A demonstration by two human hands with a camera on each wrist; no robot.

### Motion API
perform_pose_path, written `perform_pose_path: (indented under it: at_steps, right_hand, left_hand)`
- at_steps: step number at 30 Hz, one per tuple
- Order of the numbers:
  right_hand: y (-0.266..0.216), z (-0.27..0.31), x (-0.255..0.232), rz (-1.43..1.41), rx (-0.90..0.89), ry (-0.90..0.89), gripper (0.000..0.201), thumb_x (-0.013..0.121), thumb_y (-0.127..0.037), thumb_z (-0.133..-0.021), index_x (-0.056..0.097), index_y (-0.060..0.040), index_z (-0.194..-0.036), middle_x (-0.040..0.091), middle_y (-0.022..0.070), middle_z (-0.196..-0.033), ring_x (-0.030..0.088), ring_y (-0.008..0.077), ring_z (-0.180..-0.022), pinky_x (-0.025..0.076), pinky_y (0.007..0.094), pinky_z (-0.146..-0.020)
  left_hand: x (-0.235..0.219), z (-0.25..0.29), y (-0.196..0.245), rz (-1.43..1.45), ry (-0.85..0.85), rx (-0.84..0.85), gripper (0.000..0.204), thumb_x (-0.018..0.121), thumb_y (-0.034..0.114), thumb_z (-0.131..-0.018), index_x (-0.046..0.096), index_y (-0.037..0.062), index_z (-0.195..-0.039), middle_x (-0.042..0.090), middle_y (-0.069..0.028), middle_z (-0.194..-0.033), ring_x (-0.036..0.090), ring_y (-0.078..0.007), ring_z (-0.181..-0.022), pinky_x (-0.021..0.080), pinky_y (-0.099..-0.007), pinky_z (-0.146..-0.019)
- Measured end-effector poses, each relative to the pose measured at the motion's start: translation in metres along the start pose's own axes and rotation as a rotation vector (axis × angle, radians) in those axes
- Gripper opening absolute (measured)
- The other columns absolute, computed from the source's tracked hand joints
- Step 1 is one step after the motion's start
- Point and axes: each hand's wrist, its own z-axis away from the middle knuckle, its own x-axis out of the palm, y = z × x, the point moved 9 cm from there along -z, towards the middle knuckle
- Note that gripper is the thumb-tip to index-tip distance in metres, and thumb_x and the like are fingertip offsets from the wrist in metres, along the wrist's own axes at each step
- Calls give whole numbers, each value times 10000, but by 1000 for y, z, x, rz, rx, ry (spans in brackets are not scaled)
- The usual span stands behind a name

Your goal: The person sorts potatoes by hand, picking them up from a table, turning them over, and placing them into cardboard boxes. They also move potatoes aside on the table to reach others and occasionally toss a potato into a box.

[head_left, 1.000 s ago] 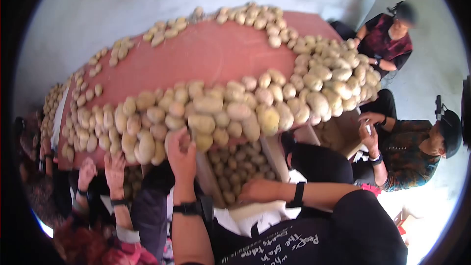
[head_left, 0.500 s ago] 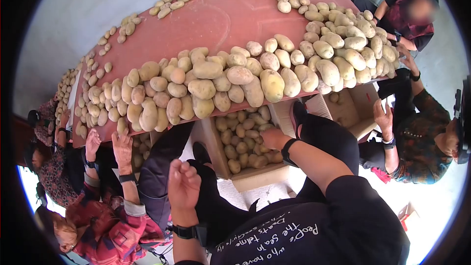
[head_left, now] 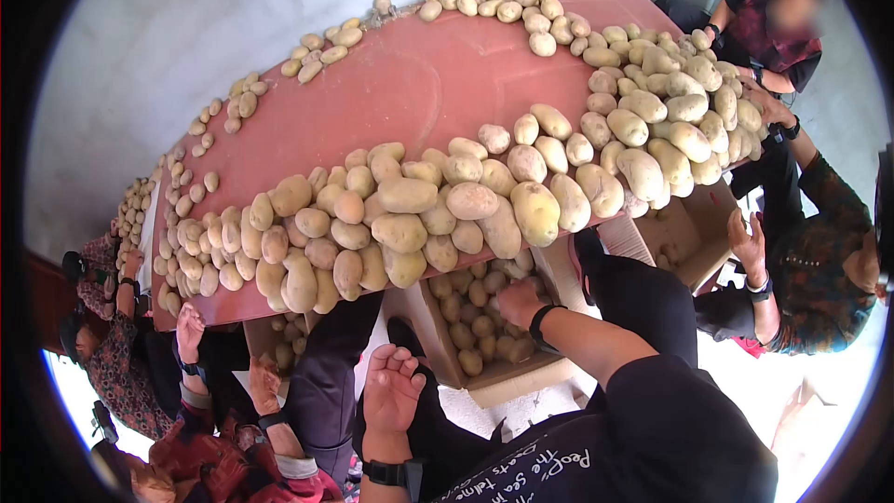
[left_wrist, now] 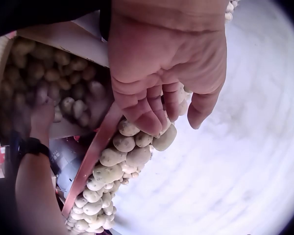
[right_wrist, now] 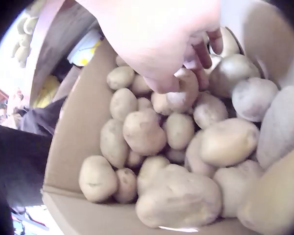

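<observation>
My left hand (head_left: pixel 391 391) hangs palm up in front of my body, below the table edge, with loosely bent fingers and nothing in them. In the left wrist view the fingers of that hand (left_wrist: pixel 169 63) overlap the potatoes (left_wrist: pixel 127 142) on the table. My right hand (head_left: pixel 521 303) reaches down into a cardboard box (head_left: pixel 507 389) of potatoes below the table edge. The right wrist view shows the thumb and fingers of this hand (right_wrist: pixel 161 39) around a potato (right_wrist: pixel 185 90) on top of the others. More potatoes (right_wrist: pixel 179 196) lie loose around it.
Potatoes (head_left: pixel 400 196) are heaped along the near edge of the red table (head_left: pixel 372 93). Another box (head_left: pixel 689 224) stands to the right, and one (head_left: pixel 265 340) to the left. People sit at both sides, a neighbour's hand (head_left: pixel 265 384) close to my left hand.
My left hand has drawn back from the potatoes at the table edge toward my body. My right hand has moved from the box's near side further in among the potatoes.
</observation>
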Motion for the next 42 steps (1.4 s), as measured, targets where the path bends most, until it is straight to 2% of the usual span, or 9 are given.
perform_pose_path:
  at_steps: [6,8,14,18,21,25,31,35,42]
  right_hand:
    - [-47,53,-113,-528,-207,-220,390,624,-343,-793,701,-29,-1012,709,161,-901,679,332,-841,522,427,-745]
    - [-68,73,-144,-703,-343,-187,451,638,-391,-844,662,2,-1062,707,154,-850,689,253,-803,520,386,-715]
    - [-105,135,-174,-1654,-337,-614,389,553,-303,-985,527,-16,-1245,657,101,-1097,619,140,-1019,512,295,-815]
    - [-125,144,-171,-1767,-329,-651,476,529,-291,-1001,395,-25,-1372,577,125,-1239,592,177,-1070,488,334,-942]
    - [-116,137,-179,-1904,-346,-399,466,536,-283,-998,409,-20,-1361,595,113,-1191,592,178,-1064,490,330,-923]
    - [-106,123,-159,-1835,-227,-422,417,553,-204,-977,431,-13,-1327,620,86,-1157,585,131,-1043,481,279,-849]
    - [-108,124,-144,-1753,-248,-453,368,585,-134,-951,486,15,-1272,635,74,-1069,601,134,-986,487,268,-827]
    - [-96,119,-157,-1729,-329,-348,317,571,-124,-955,517,7,-1238,634,74,-1080,604,137,-1001,492,272,-842]
    - [-99,129,-160,-1531,-376,-313,214,595,-116,-923,601,2,-1101,672,81,-951,644,143,-918,508,281,-814]
  left_hand:
    - [-7,-5,-4,-710,264,-25,458,657,76,-877,501,16,-1303,561,-101,-1283,545,-207,-1179,452,-362,-1000]
    - [18,-11,-11,-859,201,-14,508,631,55,-886,470,4,-1365,551,-103,-1295,514,-199,-1218,401,-356,-1052]
    - [35,-31,-23,-946,18,-182,377,550,202,-989,541,10,-1313,597,-99,-1225,546,-177,-1144,413,-315,-1009]
    - [45,-38,-8,-1169,103,-201,337,446,263,-1035,634,11,-1155,651,-58,-1061,594,-164,-978,479,-317,-874]
    - [37,-58,39,-1280,277,-157,456,351,361,-1042,658,25,-1014,656,-77,-934,633,-169,-834,510,-310,-745]
    - [28,-82,73,-691,518,43,430,558,310,-931,528,-5,-1222,603,-116,-1096,608,-198,-971,512,-321,-784]
    - [56,-101,73,-1845,495,518,596,720,76,-753,455,-39,-1274,535,-223,-1184,536,-357,-1070,458,-398,-950]
    - [62,-99,68,-1953,635,457,538,828,134,-688,538,4,-1122,563,-195,-1087,535,-381,-1051,458,-425,-897]
    - [59,-102,65,-2041,647,657,470,847,125,-657,586,27,-1036,583,-168,-1066,545,-368,-1012,476,-431,-857]
